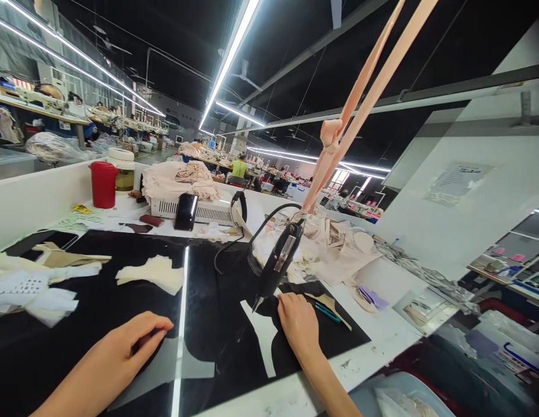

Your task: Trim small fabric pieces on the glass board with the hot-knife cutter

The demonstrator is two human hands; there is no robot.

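Observation:
My left hand [126, 347] is over the black work surface [226, 359], thumb and forefinger tips close together with nothing visible between them. A grey see-through cut piece [200, 368] lies below it, across a bright lit strip [181, 313]. My right hand [299, 321] is closed, fingers curled down at the surface. A small pale bit shows at its fingertips; what they hold is hidden. Beside it lies a white curved cut piece [265, 336]. A black pen-shaped corded tool [278, 260] hangs tip down from a peach band [339, 133], its metal point just above the white piece's top end.
Teal-handled tweezers [326, 311] lie right of my right hand. Cream fabric pieces [152, 273] and white scraps [30, 289] are on the left. Behind stand a red cup [103, 185], a phone [186, 211] and a white vented box [208, 214] bearing peach fabric. Scraps [339, 243] heap at right.

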